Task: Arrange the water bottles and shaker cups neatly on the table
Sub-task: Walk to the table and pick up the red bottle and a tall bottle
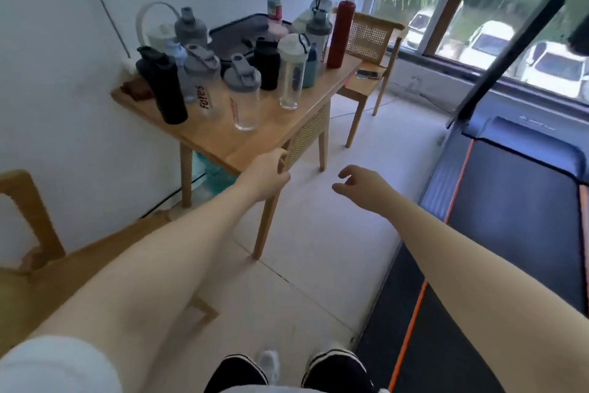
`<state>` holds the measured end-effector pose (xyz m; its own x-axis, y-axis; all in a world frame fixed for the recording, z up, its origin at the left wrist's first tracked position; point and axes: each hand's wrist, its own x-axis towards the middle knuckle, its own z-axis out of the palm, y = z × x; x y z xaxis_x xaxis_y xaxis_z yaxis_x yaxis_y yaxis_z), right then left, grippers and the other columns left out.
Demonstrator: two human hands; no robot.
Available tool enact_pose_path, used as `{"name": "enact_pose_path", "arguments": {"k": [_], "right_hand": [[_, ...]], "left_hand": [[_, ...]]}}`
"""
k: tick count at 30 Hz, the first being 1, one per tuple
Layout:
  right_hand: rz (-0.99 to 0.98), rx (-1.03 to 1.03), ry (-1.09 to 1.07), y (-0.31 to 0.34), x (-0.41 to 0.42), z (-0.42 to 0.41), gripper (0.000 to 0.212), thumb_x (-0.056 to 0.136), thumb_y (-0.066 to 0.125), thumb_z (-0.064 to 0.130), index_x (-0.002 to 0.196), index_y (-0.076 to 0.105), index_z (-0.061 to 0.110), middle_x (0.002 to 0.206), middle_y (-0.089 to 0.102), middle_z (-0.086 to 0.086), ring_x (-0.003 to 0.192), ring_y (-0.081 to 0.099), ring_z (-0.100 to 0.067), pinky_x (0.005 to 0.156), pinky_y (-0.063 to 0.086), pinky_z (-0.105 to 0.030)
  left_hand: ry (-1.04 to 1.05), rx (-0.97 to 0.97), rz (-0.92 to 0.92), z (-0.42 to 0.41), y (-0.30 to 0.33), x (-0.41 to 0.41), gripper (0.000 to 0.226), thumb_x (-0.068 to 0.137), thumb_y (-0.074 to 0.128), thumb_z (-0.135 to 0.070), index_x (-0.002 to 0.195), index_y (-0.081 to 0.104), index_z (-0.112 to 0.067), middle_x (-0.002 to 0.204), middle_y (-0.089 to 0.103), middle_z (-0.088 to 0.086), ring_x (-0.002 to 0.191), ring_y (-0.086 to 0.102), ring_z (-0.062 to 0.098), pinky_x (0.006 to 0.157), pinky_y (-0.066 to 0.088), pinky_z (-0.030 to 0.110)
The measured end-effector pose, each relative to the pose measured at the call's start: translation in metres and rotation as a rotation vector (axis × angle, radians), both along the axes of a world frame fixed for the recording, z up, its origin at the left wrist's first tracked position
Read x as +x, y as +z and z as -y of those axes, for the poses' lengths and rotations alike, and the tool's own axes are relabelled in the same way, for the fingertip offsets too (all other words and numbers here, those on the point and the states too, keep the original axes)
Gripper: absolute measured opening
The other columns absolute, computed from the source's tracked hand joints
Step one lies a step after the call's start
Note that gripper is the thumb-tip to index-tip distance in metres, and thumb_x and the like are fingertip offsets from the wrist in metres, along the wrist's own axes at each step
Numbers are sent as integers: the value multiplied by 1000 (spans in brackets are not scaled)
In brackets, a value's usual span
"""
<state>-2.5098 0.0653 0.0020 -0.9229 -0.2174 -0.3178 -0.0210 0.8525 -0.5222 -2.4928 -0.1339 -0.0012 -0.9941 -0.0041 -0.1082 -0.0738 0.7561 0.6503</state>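
A small wooden table (pixel 223 141) against the white wall carries several bottles and shaker cups crowded together. At the front stand a tall black bottle (pixel 169 90), a clear shaker with "Fores" lettering (pixel 202 86), a clear shaker with a grey lid (pixel 243 96) and a clear cup with a pale lid (pixel 291 75). A tall red flask (pixel 341 34) stands on the right edge. My left hand (pixel 269 174) hovers just below the table's front corner, fingers loosely curled, empty. To its right, over the floor, my right hand (pixel 358 185) is open and empty.
A dark tray (pixel 237 34) lies at the back of the table. One wooden chair with a cane back (pixel 371 39) stands beyond the table, a phone on its seat. Another chair (pixel 32 227) is at my left. A treadmill (pixel 516 201) fills the right side under the window.
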Motion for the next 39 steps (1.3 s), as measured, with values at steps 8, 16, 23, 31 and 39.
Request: {"name": "enact_pose_path", "arguments": {"k": [8,16,23,31,39], "right_hand": [[-169,-11,-52,4,-162,-31,35,93,51,27,124,53,11,115,62,-9,90,54,-19,78,40,-26],[-301,-50,42,39,-370,-52,31,91,52,22,119,56,9,116,63,-9,99,56,-20,87,44,-29],[-448,-195,100,73,-530,-55,25,89,53,20,111,60,12,102,61,-2,94,59,-20,86,51,-38],[-568,-263,249,88,-683,-44,29,89,54,21,116,58,12,117,57,-6,100,52,-14,87,39,-25],[-502,-223,364,100,-803,-28,37,90,54,26,125,52,13,126,54,-7,105,53,-16,86,35,-22]], "left_hand": [[-55,143,-94,-40,-2,-166,42,88,52,-16,129,43,-16,118,55,0,103,52,15,82,46,24],[54,240,-353,-72,67,-356,36,89,50,-13,125,47,-15,115,59,3,101,53,13,91,44,29],[81,142,-464,-78,103,-499,37,89,51,-12,125,46,-19,113,60,0,100,52,9,86,42,24],[93,-109,-482,-69,112,-636,44,90,51,-16,132,38,-16,127,55,8,112,53,22,93,40,30],[-55,-364,-356,-54,104,-726,50,88,53,-28,134,37,-19,139,46,3,123,45,20,97,36,31]]}}
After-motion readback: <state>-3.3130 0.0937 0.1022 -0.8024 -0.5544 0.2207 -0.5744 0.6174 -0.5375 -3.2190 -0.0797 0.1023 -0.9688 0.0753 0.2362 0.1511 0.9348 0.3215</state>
